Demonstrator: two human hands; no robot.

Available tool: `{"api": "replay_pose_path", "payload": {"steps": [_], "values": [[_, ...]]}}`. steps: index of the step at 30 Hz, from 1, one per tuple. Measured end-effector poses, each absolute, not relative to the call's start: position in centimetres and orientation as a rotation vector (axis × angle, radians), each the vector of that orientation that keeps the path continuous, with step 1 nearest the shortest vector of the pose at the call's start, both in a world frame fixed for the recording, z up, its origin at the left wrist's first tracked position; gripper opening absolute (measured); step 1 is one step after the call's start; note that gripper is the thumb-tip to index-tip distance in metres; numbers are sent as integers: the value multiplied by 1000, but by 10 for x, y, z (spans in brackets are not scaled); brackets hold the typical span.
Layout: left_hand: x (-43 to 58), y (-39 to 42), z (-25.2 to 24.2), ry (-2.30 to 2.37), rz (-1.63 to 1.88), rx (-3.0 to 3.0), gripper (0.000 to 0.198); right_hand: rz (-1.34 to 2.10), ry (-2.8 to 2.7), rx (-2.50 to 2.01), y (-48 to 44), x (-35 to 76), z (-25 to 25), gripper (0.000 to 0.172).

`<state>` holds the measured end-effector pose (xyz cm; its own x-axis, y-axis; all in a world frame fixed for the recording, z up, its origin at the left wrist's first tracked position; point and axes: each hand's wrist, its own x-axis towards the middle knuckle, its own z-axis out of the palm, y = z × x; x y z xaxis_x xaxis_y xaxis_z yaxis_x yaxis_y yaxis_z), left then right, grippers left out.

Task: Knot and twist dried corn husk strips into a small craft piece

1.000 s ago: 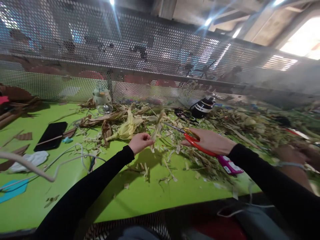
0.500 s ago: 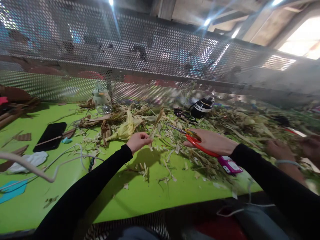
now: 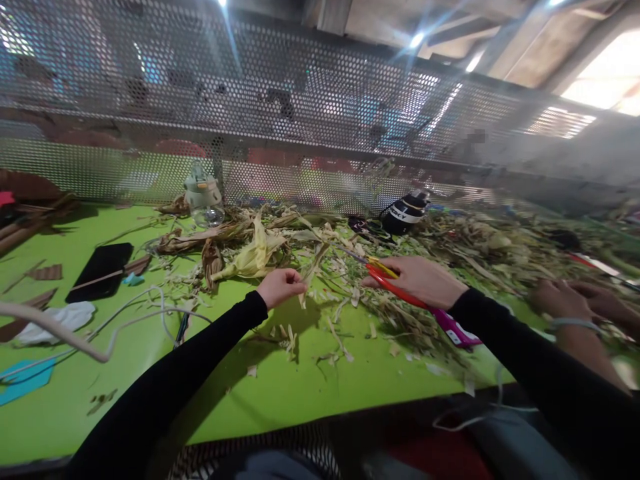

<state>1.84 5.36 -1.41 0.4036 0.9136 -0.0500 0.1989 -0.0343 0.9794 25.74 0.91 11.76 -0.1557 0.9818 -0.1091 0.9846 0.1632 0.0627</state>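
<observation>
Between thumb and fingers, my left hand (image 3: 281, 287) pinches a narrow strip of dried corn husk (image 3: 315, 263) that points up and to the right. My right hand (image 3: 425, 279) is closed on scissors (image 3: 387, 279) with red and yellow handles, their blades pointing left toward the strip's upper end. Whether the blades touch the strip I cannot tell. A pale yellow-green corn husk (image 3: 253, 257) lies just behind my left hand. Small husk scraps (image 3: 340, 343) are scattered on the green table (image 3: 280, 407) under both hands.
A clear bottle (image 3: 204, 197) and a black bottle (image 3: 405, 212) stand by the perforated metal screen (image 3: 300, 133). To the left are a phone (image 3: 100, 270) and cables (image 3: 163, 310). Partly behind my right arm is a magenta device (image 3: 455, 330). Another person's hands (image 3: 565, 300) work at right.
My right hand with the scissors has shifted slightly left. The husk strip in my left hand leans further right and lower. The other person's hands have come closer together.
</observation>
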Motion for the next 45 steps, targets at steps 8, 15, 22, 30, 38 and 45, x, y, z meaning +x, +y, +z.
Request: {"api": "replay_pose_path", "payload": {"steps": [8,15,22,30,38,45], "values": [[21,48,-7,838,762,1158,37,-63,2189,1967,10,292,46,45],[29,41,-10,845,882,1234,38,-140,2558,1998,4,263,53,43],[31,33,-10,807,867,1298,40,-916,2970,2398,24,182,40,38],[25,45,-11,793,816,1210,41,-2062,2805,2279,45,184,11,35],[32,50,-13,896,893,1309,34,-1840,2856,2510,40,183,-9,39],[30,43,-17,746,821,1354,32,-2371,2565,2538,38,183,-11,32]]}}
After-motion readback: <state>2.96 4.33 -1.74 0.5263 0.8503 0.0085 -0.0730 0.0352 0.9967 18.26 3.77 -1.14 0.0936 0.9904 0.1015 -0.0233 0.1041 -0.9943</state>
